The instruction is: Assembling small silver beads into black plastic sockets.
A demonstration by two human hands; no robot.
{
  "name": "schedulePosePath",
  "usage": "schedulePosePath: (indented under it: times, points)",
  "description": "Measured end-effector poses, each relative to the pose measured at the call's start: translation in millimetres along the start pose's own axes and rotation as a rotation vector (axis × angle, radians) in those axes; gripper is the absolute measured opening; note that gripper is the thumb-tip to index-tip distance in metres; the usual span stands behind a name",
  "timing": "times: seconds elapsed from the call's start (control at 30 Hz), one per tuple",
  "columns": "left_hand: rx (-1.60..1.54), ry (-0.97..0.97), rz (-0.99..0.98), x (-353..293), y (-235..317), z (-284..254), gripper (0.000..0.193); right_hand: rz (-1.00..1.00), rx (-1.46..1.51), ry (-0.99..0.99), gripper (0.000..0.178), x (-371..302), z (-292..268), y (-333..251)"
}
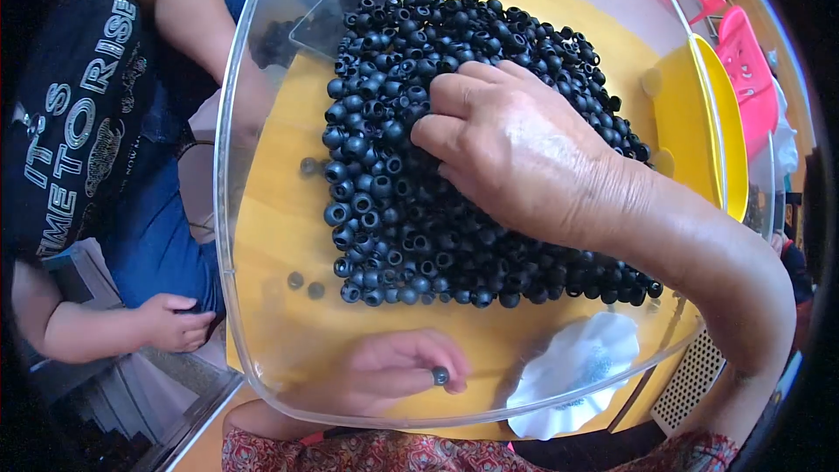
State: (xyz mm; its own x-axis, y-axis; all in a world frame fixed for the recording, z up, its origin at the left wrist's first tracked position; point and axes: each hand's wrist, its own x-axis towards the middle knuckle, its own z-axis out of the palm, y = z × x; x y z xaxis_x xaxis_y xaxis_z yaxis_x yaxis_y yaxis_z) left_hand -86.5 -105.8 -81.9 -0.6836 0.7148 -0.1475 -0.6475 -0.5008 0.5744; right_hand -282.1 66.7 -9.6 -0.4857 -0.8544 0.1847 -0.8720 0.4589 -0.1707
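Observation:
A heap of small black hollow balls (pixel 384 183), each with a round hole, fills the middle of a large clear plastic tub (pixel 229 131). My right hand (pixel 516 149) reaches over the tub's rim and rests on the heap. Its fingers are curled downward, and their tips are hidden, so I cannot make out what they hold. Below the heap, seen through the clear wall, my left hand (pixel 393 371) pinches a single black ball (pixel 440 376) between thumb and fingers.
A white wavy-edged dish (pixel 585 363) sits beside the tub's near right. Behind the far left wall lies a dark phone (pixel 371 0). A yellow container (pixel 699 122) and pink plastic chairs (pixel 747 70) are at right. A person in a black shirt (pixel 87 114) sits at left, one hand (pixel 179 323) lowered.

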Motion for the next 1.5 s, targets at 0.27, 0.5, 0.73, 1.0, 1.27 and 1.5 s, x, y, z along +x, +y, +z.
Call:
schedulePosePath:
  times: [0.27,0.5,0.73,1.0,1.27,1.5]
  points:
    - [-0.020,-0.008,0.019,2.6,-0.8,6.1,0.016,-0.117,-0.036,0.017,0.007,-4.3,-5.8,-0.6]
    - [-0.054,0.050,0.050,0.3,2.8,12.0,0.015,0.485,0.772,-0.186,0.011,10.5,-60.6,-3.7]
    - [-0.241,0.229,0.056,-4.5,-8.4,29.5,0.021,0.549,1.423,-0.115,0.011,-31.2,-94.0,-26.3]
    - [-0.144,0.311,0.139,-13.2,-11.3,56.2,0.026,0.569,1.593,0.140,0.014,-105.2,-117.0,-84.9]
    - [-0.138,0.235,0.208,-27.3,-15.7,131.1,0.027,0.496,1.750,0.339,0.015,-166.6,-110.9,-154.1]
    - [-0.124,0.160,0.226,-49.2,-36.5,165.1,0.026,0.218,2.102,0.699,0.017,-202.6,-58.0,-198.0]
